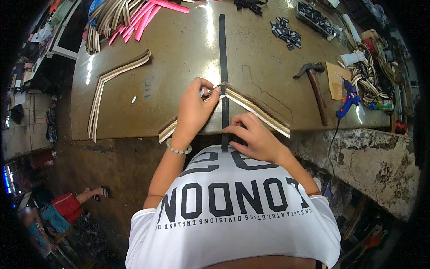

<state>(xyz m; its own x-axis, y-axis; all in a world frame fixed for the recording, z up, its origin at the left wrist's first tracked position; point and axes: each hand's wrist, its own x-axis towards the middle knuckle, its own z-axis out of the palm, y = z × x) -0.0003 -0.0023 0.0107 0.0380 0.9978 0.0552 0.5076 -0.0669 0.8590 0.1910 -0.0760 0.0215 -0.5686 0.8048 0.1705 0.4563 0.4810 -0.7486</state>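
Observation:
A long black strap (223, 49) runs straight down the table and over its near edge toward my shirt. Across it lies a folded striped strap (257, 108) in brown, tan and cream, bent into a peak at the black strap. My left hand (195, 107) pinches the striped strap at this fold, with a small pale thing between its fingers that I cannot make out. Lower down, my right hand (255, 138) has its thumb and fingers closed at the black strap near the table edge. Another folded striped strap (101, 83) lies apart on the left.
A hammer (317, 92), a blue glue gun (349, 101) with its cord and a cardboard piece (337, 80) lie at right. Small black pieces (285, 32) are heaped near a filled tray (316, 20). Pink strips (143, 20) and striped straps (109, 18) lie far left.

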